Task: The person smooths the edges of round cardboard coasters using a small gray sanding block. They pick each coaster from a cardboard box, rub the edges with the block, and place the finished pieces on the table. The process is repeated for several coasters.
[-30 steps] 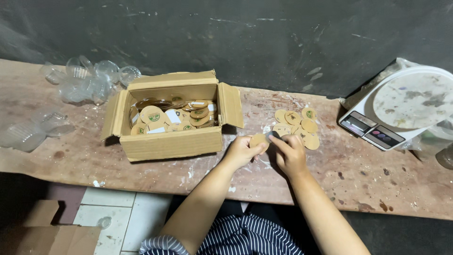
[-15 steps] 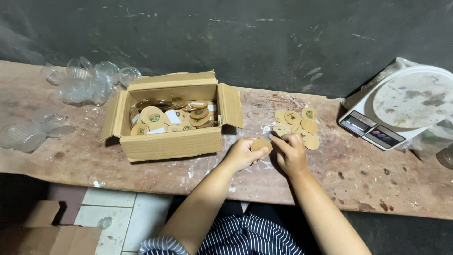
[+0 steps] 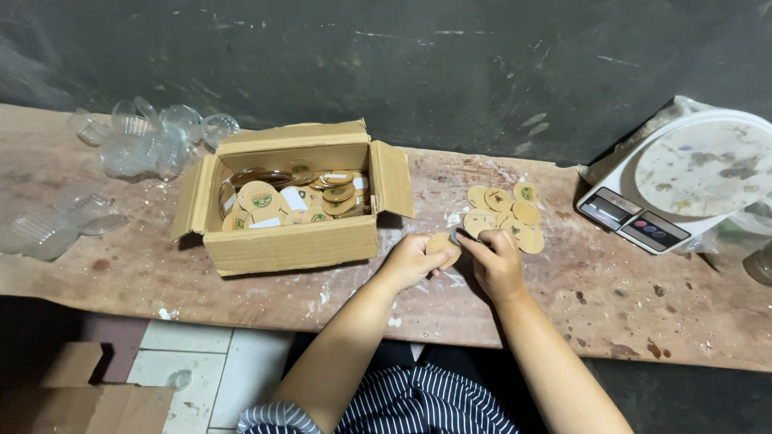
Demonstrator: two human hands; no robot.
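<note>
My left hand (image 3: 414,259) pinches a round tan disc (image 3: 441,242) over the worn wooden bench (image 3: 241,297). My right hand (image 3: 497,261) presses a small dark tool (image 3: 462,235) against that disc's edge; both hands touch the disc. Just beyond my right hand lies a loose pile of similar tan discs (image 3: 507,213), some with green marks. To the left of my hands stands an open cardboard box (image 3: 293,245) holding several more discs and white slips.
A white kitchen scale (image 3: 683,181) stands at the right against the dark wall. Clear plastic cups and lids (image 3: 149,141) lie at the back left, more clear lids (image 3: 56,225) at the far left edge. Cardboard (image 3: 88,402) sits on the tiled floor below.
My hands stay together at the same spot, working the disc; the right hand's fingers have shifted slightly on it. Box and pile have not moved.
</note>
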